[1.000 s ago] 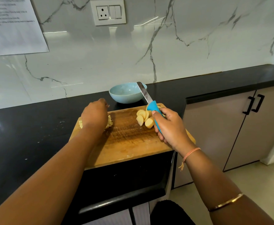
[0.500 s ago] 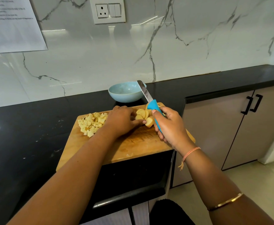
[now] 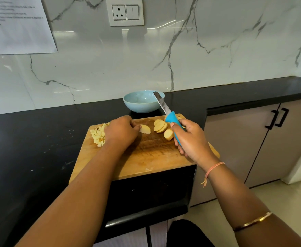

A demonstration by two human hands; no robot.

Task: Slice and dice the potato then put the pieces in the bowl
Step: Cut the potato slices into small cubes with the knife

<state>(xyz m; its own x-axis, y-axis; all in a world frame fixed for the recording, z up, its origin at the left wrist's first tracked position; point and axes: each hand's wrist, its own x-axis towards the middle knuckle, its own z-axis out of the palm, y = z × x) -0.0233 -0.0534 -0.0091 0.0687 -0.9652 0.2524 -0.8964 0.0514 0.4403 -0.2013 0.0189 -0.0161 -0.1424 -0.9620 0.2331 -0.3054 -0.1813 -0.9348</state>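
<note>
A wooden cutting board [image 3: 146,157] lies on the black counter. My left hand [image 3: 122,131] pinches one potato slice [image 3: 145,129] at the board's middle. Several more potato slices [image 3: 161,127] lean in a stack to its right. A pile of diced potato [image 3: 98,135] sits at the board's left edge, partly hidden by my left hand. My right hand [image 3: 190,139] grips the blue handle of a knife [image 3: 172,120], its blade raised and pointing back over the light blue bowl [image 3: 142,102]. The bowl looks empty.
Black counter [image 3: 30,139] stretches left and right of the board, with crumbs on the left. A marble wall with a socket [image 3: 124,12] stands behind. Cabinet doors with black handles [image 3: 278,118] are at the right. The board overhangs the counter's front edge.
My left hand left the diced pile, reached the stacked slices, and has drawn one slice leftward to the board's middle. The knife hand has barely moved.
</note>
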